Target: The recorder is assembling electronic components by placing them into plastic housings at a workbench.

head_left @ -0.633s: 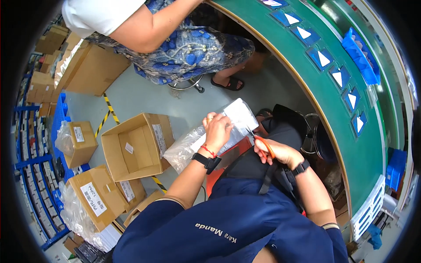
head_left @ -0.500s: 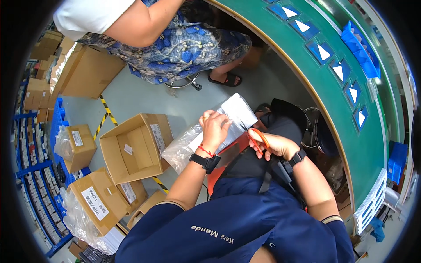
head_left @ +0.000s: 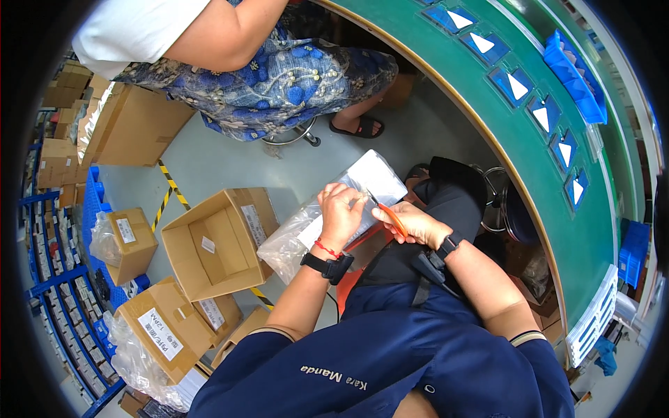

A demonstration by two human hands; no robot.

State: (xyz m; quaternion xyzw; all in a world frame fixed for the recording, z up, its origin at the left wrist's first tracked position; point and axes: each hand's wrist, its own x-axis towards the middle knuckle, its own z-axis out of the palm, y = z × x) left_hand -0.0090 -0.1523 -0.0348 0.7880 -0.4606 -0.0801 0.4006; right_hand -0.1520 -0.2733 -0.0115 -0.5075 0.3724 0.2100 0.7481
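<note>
Head view: The clear plastic bag (head_left: 282, 251), with white contents (head_left: 380, 175) in it, lies between the open carton (head_left: 182, 254) and the person's legs (head_left: 453, 194). The right hand (head_left: 412, 224) grasps the orange-handled scissors (head_left: 396, 221). The left hand (head_left: 341, 211) curls over the bag; its grip cannot be determined. Cutting appears unfinished; no completed opening is discernible. Compared with the earlier frame, the scissors' tips are shifted from the bag's right edge to the left fingertips.
</note>
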